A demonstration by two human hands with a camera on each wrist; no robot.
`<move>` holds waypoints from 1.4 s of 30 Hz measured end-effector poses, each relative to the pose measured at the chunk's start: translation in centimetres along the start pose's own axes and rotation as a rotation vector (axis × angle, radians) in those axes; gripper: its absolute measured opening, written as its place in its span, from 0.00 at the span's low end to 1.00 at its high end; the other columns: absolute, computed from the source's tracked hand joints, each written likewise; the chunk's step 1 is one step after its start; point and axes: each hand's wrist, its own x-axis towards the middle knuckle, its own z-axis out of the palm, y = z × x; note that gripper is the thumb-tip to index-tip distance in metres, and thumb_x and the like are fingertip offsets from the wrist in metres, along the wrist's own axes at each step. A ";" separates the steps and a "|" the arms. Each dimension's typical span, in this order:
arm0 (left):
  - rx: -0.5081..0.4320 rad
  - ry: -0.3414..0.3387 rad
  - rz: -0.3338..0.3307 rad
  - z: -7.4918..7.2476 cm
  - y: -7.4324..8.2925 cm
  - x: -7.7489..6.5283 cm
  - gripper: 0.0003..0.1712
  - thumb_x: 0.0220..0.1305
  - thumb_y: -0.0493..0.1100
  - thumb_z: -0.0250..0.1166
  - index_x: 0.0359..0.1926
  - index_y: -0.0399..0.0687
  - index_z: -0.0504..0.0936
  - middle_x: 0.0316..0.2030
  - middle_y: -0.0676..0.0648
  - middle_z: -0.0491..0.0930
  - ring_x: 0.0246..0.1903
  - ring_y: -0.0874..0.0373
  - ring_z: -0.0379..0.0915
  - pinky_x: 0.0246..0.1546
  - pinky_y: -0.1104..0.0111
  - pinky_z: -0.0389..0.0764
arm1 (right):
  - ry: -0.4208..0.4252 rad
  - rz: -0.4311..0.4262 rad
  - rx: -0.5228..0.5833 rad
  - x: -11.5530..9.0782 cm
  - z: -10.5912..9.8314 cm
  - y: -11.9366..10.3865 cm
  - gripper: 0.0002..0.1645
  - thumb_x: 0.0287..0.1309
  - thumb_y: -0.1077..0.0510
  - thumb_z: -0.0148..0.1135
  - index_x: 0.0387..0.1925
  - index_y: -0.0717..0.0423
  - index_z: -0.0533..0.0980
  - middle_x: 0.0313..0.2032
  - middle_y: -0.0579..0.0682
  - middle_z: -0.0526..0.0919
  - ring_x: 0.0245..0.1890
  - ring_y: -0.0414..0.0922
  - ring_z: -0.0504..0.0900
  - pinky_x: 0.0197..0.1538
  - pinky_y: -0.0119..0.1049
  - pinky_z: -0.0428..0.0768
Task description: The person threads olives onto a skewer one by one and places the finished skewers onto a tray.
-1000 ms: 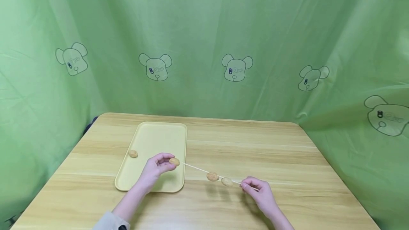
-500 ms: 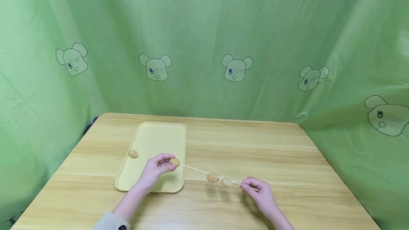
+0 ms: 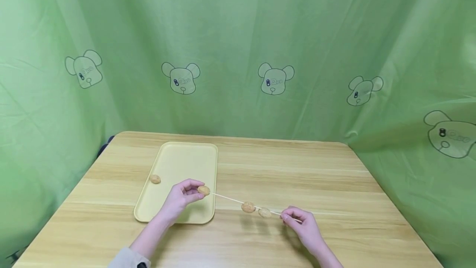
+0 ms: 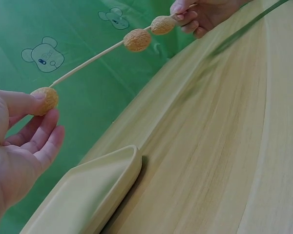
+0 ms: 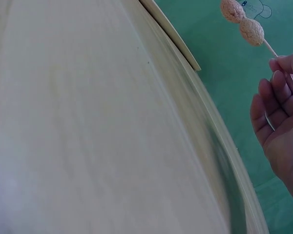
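Observation:
My left hand (image 3: 181, 197) pinches a tan, wrinkled oval ball (image 4: 47, 101) between thumb and fingers, above the yellow tray (image 3: 189, 158). The tip of a thin wooden skewer (image 3: 227, 197) meets this ball in the left wrist view. Two similar balls are threaded on the skewer, an orange-brown one (image 4: 137, 40) and a paler one (image 4: 162, 25) nearer its right end. Fingers and thumb of my right hand (image 3: 303, 224) grip that end, with a short piece sticking out behind them. The skewer slants over the table, lower at the right.
Another wrinkled ball (image 3: 155, 179) lies at the left side of the tray. The tray rests on a wood-grain table (image 3: 282, 168), left of centre. A green curtain (image 3: 227, 24) with printed bear heads surrounds the table's back and sides.
The skewer's left end and the ball in my left hand have sunk very slightly, and the threaded balls have shifted a touch right and down. Both hands keep their holds.

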 end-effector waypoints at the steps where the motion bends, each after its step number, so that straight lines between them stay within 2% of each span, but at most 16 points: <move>1: 0.002 -0.005 0.003 0.0 0.0 0.0 0.21 0.53 0.26 0.62 0.48 0.19 0.69 0.35 0.49 0.79 0.33 0.65 0.76 0.39 0.74 0.78 | 0.004 0.004 -0.003 0.0 0.0 0.0 0.04 0.56 0.72 0.56 0.27 0.73 0.74 0.22 0.52 0.77 0.26 0.36 0.75 0.31 0.27 0.77; 5: 0.022 -0.018 0.013 0.1 0.3 0.0 0.21 0.52 0.26 0.63 0.47 0.19 0.70 0.36 0.44 0.80 0.33 0.65 0.76 0.39 0.74 0.79 | 0.030 0.032 -0.018 -0.1 0.0 0.0 0.04 0.56 0.72 0.57 0.26 0.72 0.74 0.22 0.53 0.77 0.26 0.35 0.75 0.31 0.28 0.77; 8: 0.023 -0.028 0.015 0.1 0.3 0.0 0.21 0.52 0.28 0.64 0.47 0.19 0.70 0.36 0.45 0.80 0.34 0.63 0.77 0.40 0.72 0.79 | 0.038 0.041 -0.023 -0.1 0.0 -0.1 0.04 0.55 0.72 0.57 0.26 0.72 0.74 0.22 0.54 0.77 0.26 0.36 0.75 0.31 0.28 0.77; 15: -0.016 -0.054 0.026 0.0 0.5 0.3 0.23 0.55 0.29 0.63 0.49 0.19 0.68 0.36 0.51 0.80 0.37 0.61 0.78 0.44 0.69 0.79 | 0.038 -0.034 0.019 0.1 -0.2 -0.4 0.03 0.54 0.74 0.56 0.26 0.71 0.74 0.22 0.54 0.78 0.25 0.37 0.76 0.31 0.27 0.76; 19: -0.033 -0.062 0.022 0.1 0.5 0.4 0.23 0.55 0.29 0.63 0.49 0.18 0.68 0.36 0.51 0.79 0.37 0.61 0.78 0.44 0.69 0.79 | 0.041 -0.044 0.041 0.1 -0.6 -0.3 0.05 0.53 0.75 0.55 0.26 0.69 0.75 0.22 0.53 0.78 0.25 0.37 0.75 0.30 0.27 0.76; 26: -0.059 -0.061 0.008 0.1 0.4 0.1 0.23 0.54 0.28 0.63 0.49 0.18 0.67 0.36 0.51 0.80 0.37 0.61 0.78 0.44 0.68 0.79 | 0.030 -0.074 0.063 -0.4 -1.0 -0.1 0.06 0.53 0.77 0.54 0.26 0.70 0.75 0.22 0.56 0.76 0.25 0.39 0.76 0.30 0.27 0.75; 39: -0.112 -0.058 0.017 0.4 0.0 0.2 0.22 0.57 0.27 0.60 0.49 0.14 0.65 0.35 0.50 0.80 0.36 0.61 0.79 0.43 0.67 0.80 | 0.027 -0.062 0.065 -0.4 -0.6 -0.1 0.06 0.52 0.76 0.55 0.26 0.68 0.75 0.22 0.54 0.77 0.25 0.38 0.75 0.30 0.28 0.75; 42: -0.112 -0.057 0.016 0.4 0.0 0.2 0.22 0.57 0.27 0.60 0.49 0.14 0.64 0.35 0.49 0.79 0.35 0.61 0.79 0.43 0.67 0.80 | 0.020 -0.069 0.073 -0.4 -0.6 -0.1 0.04 0.52 0.77 0.54 0.27 0.71 0.75 0.22 0.54 0.77 0.25 0.38 0.75 0.29 0.27 0.75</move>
